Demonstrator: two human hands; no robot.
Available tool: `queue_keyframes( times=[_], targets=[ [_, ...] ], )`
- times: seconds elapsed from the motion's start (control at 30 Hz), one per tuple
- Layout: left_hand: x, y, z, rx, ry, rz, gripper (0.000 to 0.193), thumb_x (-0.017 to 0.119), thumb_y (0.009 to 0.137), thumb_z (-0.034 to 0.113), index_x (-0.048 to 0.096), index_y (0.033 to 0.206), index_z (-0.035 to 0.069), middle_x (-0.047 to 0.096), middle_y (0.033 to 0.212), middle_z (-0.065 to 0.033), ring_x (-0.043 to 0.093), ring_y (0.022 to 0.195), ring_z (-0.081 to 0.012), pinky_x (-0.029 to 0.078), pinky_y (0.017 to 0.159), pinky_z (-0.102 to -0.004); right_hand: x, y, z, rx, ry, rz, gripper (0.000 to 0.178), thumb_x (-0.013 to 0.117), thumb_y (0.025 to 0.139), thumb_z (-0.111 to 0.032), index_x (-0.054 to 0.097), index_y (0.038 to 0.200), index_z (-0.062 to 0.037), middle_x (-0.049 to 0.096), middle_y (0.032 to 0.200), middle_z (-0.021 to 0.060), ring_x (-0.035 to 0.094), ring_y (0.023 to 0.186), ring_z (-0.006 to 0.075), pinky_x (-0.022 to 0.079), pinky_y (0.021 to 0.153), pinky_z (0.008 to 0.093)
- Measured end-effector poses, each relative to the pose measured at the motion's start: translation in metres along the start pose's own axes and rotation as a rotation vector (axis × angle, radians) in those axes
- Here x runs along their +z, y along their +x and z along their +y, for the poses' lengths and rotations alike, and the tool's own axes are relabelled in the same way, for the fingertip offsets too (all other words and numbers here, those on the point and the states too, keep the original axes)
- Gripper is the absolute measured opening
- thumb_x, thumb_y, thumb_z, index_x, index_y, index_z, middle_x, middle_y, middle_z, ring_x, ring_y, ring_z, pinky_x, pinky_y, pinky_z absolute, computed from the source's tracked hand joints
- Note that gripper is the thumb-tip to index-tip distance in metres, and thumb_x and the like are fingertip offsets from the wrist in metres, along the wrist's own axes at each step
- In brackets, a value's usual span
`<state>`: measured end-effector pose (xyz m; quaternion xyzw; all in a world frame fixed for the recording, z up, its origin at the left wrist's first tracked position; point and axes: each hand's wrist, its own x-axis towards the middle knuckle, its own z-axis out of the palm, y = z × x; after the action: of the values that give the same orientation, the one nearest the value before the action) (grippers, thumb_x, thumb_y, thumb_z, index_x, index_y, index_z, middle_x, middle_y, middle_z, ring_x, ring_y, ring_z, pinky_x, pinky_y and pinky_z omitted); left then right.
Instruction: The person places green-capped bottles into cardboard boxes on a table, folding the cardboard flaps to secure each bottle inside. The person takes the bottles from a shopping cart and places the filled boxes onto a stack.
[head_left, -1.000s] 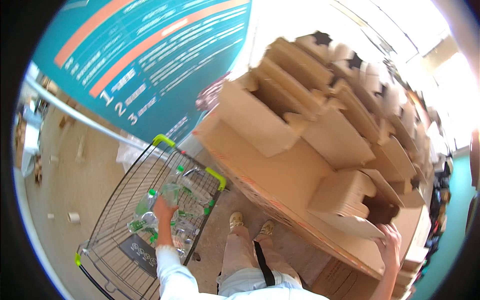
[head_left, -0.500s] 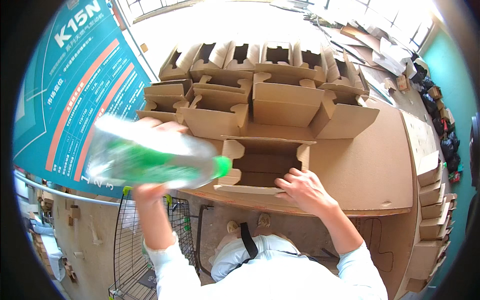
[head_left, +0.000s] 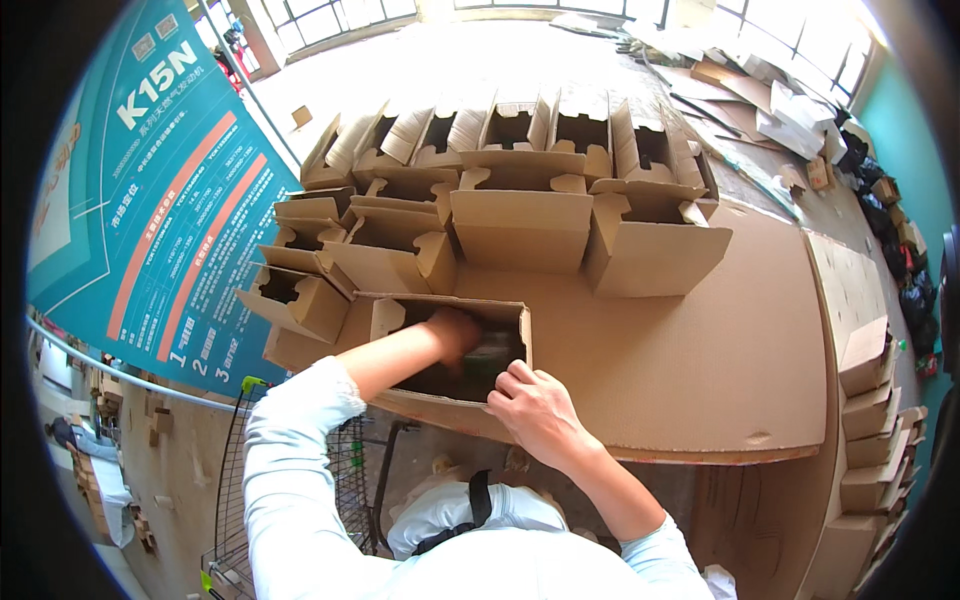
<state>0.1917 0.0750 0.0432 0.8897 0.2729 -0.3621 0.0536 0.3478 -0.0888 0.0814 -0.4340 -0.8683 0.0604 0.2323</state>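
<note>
While the right grip (head_left: 540,408) clasps the near right rim of an open carton (head_left: 388,317), the left grip (head_left: 455,338) is down inside it, blurred; grasping or released, cannot tell. Dim greenish shape (head_left: 490,352), indistinct, just right of the left grip. Carton sits on the cardboard-topped bench (head_left: 730,350); other cartons (head_left: 522,225), flaps up, stand beyond both grips. Wire cart (head_left: 350,475): lower, left of both grips.

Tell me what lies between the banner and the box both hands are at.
In the head view, another open box stands between that box and the banner.
</note>
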Motion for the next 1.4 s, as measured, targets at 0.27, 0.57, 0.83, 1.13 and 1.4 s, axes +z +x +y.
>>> queue_keyframes(
  times=[0.27,0.57,0.83,1.13,1.4],
  targets=[
    [0.024,0.033,-0.006,0.025,0.095,0.253,0.017,0.062,0.082,0.013,0.076,0.092,0.011,0.073,0.096,-0.0135,0.070,0.094,-0.0275,0.056,0.080,-0.0403,0.003,0.008,0.006,0.026,0.013,0.069,0.007,0.064,0.073,-0.013,0.060,0.078,-0.0104,0.058,0.081,0.0018,0.056,0.091,0.0191,0.048,0.072,0.0310],
    [0.018,-0.183,-0.044,0.023,-0.673,1.131,0.036,0.066,0.089,0.013,0.062,0.123,0.001,0.066,0.121,-0.0173,0.062,0.112,-0.0331,0.050,0.097,-0.0383,-0.002,0.027,0.002,0.138,0.077,0.068,0.015,0.071,0.072,-0.003,0.057,0.077,-0.0038,0.063,0.082,0.0083,0.059,0.087,0.0287,0.050,0.071,0.0407],
    [0.396,-0.307,-0.115,-1.190,-1.167,0.992,0.018,0.063,0.091,0.016,0.067,0.104,0.004,0.071,0.104,-0.0165,0.070,0.095,-0.0270,0.053,0.081,-0.0376,-0.001,0.040,-0.017,0.278,0.011,-0.048,0.011,0.065,0.077,0.004,0.060,0.087,0.0042,0.060,0.086,0.0144,0.056,0.092,0.0327,0.046,0.083,0.0395],
    [0.797,-0.110,-0.042,-1.076,-1.720,0.317,0.030,0.070,0.085,0.032,0.073,0.092,0.002,0.071,0.087,-0.0168,0.069,0.077,-0.0324,0.053,0.063,-0.0436,-0.002,0.027,-0.017,0.467,-0.148,-0.110,0.013,0.062,0.084,0.003,0.060,0.096,0.0064,0.064,0.098,0.0163,0.056,0.105,0.0335,0.044,0.093,0.0421],
    [0.766,-0.046,-0.054,-1.935,-1.929,0.466,0.084,0.086,0.064,0.050,0.060,0.109,-0.016,0.066,0.102,-0.0253,0.068,0.071,-0.0317,0.055,0.056,-0.0430,-0.002,0.019,-0.019,0.655,-0.203,-0.110,0.017,0.058,0.090,-0.007,0.064,0.100,0.0064,0.063,0.103,0.0169,0.055,0.109,0.0321,0.042,0.096,0.0424]
  ],
)
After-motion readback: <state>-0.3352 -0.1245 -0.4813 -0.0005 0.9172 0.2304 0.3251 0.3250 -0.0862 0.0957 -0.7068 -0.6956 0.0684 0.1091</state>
